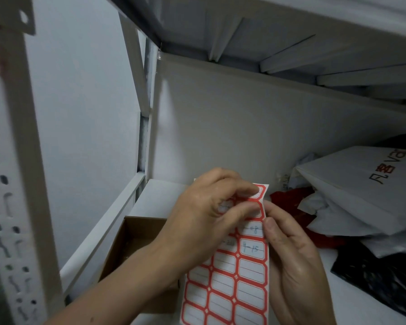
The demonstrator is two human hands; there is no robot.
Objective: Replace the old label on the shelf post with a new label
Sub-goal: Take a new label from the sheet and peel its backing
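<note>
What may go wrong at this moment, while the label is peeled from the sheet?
1. The left hand pinches the top label; it may tear or curl onto itself.
2. The right hand holds the label sheet by one edge, so the sheet may bend or slip.
3. A dropped label could fall into the open cardboard box below.

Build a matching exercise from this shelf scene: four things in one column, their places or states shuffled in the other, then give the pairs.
Things
1. label sheet
2. cardboard box
3. white bag
4. shelf post

Places or states
A. open, brown, at lower left
B. upright at far left, full of holes
C. held by right hand, left hand pinching near its top
D. lying at right, dark lettering on it

Pairs: 1-C, 2-A, 3-D, 4-B
</note>
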